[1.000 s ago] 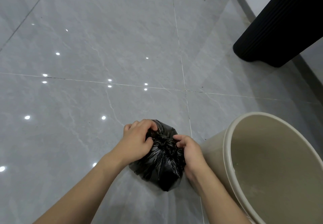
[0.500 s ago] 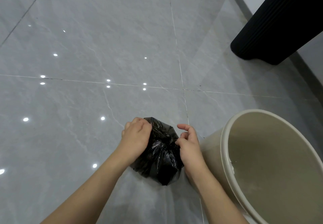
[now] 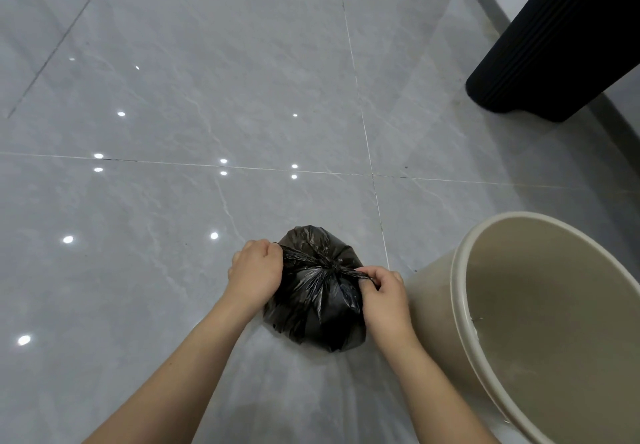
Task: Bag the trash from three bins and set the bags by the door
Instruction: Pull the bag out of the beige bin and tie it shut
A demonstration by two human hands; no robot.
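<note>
A small black trash bag [image 3: 317,308] sits on the grey tiled floor, full and gathered into a knot at its top. My left hand [image 3: 254,272] is closed on the bag's left tail and my right hand [image 3: 381,291] pinches the right tail; the two tails are stretched taut, away from the knot. To the right of the bag stands a beige plastic bin [image 3: 460,270], open side toward me, with nothing visible inside it and no liner.
A black ribbed object [image 3: 554,45] stands at the upper right against a white wall with a grey skirting. Glossy grey floor tiles [image 3: 173,97] with light reflections spread to the left and ahead.
Both hands were bunched over the top of the bag, working the knot. Now they have drawn apart to the sides, pulling the two tails tight.
</note>
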